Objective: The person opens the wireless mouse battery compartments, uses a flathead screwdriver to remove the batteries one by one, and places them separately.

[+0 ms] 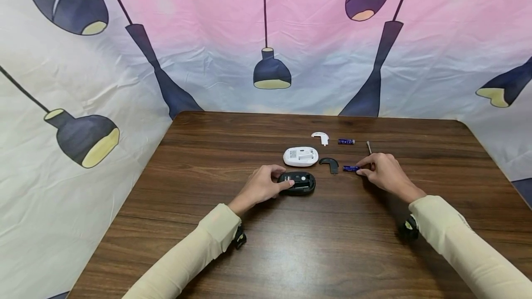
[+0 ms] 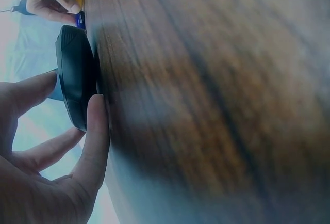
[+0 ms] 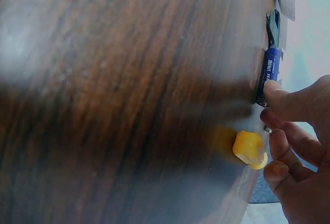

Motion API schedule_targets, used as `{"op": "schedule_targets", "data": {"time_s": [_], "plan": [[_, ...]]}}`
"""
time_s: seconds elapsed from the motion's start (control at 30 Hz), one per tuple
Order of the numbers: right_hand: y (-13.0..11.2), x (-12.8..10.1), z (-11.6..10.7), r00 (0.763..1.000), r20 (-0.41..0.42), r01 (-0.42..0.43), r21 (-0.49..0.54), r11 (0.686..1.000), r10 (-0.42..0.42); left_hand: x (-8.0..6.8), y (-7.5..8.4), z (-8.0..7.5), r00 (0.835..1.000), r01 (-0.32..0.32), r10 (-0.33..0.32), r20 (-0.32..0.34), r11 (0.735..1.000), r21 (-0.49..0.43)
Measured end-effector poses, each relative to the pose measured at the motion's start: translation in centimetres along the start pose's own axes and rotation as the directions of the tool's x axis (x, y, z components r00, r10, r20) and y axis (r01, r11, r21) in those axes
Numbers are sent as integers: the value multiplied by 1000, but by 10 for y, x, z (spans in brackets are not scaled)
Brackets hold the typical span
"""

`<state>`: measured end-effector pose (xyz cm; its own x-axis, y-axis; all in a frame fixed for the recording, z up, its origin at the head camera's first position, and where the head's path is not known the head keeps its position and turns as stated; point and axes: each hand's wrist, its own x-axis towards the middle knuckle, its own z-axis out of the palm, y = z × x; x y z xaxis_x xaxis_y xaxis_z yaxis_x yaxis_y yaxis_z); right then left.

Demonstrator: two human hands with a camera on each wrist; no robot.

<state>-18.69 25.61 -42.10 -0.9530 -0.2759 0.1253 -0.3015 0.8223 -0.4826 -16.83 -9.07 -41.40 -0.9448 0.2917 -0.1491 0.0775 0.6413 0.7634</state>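
Note:
My left hand [image 1: 261, 184] grips the left end of a black computer mouse [image 1: 305, 189], which lies on the table with its underside up. Its cover is off, and the thumb lies over part of the bottom. My right hand [image 1: 387, 173] pinches the right end of a blue battery [image 1: 350, 169] between thumb and fingers; in the right wrist view the battery [image 3: 269, 69] lies along the tabletop. Between the two hands rests a curved black cover [image 1: 330, 164]. Close by my right hand is a screwdriver, its shaft [image 1: 369, 147] showing behind the hand and its yellow handle [image 3: 247, 147] below the fingers.
A white mouse [image 1: 301, 157] lies underside up behind the black one, its battery slot exposed. Farther back are a white curved cover [image 1: 321, 137] and a second blue battery [image 1: 346, 141]. The brown wooden table [image 1: 232, 142] ends at a printed cloth backdrop [image 1: 228, 59].

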Motion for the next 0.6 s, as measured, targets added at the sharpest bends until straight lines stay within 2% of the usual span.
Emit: {"op": "schedule_targets", "data": {"time_s": [0.23, 0.33, 0.47, 0.6], "plan": [[-2, -2, -10, 999, -2, -35, 18, 999, 35, 0, 1, -4, 1000, -1, 2, -15, 999, 47], [-4, -5, -17, 999, -40, -26, 17, 1000, 27, -4, 2, -9, 999, -12, 14, -29, 997, 73], [-11, -11, -26, 984, -174, 34, -3, 999, -34, -14, 0, -20, 997, -10, 18, -81, 995, 99], [-16, -22, -33, 944, -323, 63, -28, 998, -69, -27, -7, -35, 982, -27, 55, -183, 988, 150]]}}
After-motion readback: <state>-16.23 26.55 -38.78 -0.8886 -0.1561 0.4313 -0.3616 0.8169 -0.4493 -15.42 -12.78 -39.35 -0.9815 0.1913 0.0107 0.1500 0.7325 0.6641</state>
